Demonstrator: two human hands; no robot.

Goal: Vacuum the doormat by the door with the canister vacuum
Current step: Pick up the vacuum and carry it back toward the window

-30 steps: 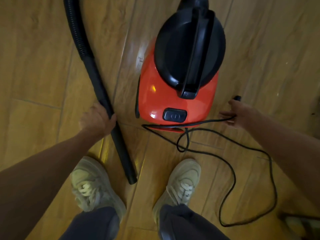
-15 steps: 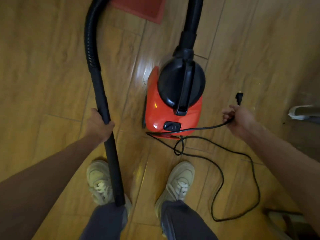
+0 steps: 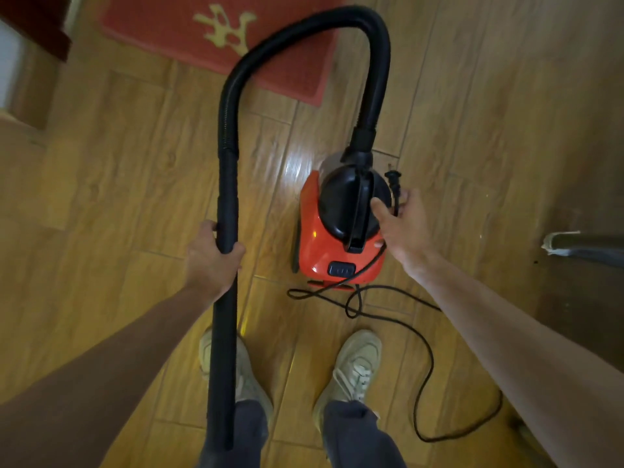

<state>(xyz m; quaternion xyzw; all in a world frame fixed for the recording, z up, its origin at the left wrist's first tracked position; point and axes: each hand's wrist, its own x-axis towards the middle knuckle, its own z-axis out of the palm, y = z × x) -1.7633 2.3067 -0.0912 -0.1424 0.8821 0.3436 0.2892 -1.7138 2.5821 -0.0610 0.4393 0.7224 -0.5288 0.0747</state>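
A red canister vacuum (image 3: 315,244) with a black lid and carry handle stands on the wooden floor ahead of my feet. Its black hose (image 3: 304,32) arches up from the front and comes down to a rigid black wand (image 3: 224,332). My left hand (image 3: 211,258) grips the wand about midway. My right hand (image 3: 401,224) holds the black power cord with its plug (image 3: 393,182) sticking up, right beside the vacuum's lid. The rest of the cord (image 3: 425,349) lies in loops on the floor at the right. A red doormat (image 3: 280,69) with a yellow pattern lies at the top.
My two pale sneakers (image 3: 354,363) stand just behind the vacuum. A dark door frame and wall (image 3: 37,25) are at the top left. A dark furniture leg or object (image 3: 584,246) juts in from the right edge.
The view has risen, so the doormat and the whole hose arch show. My right hand moved left with the plug to the vacuum's lid. The wand now stands more upright.
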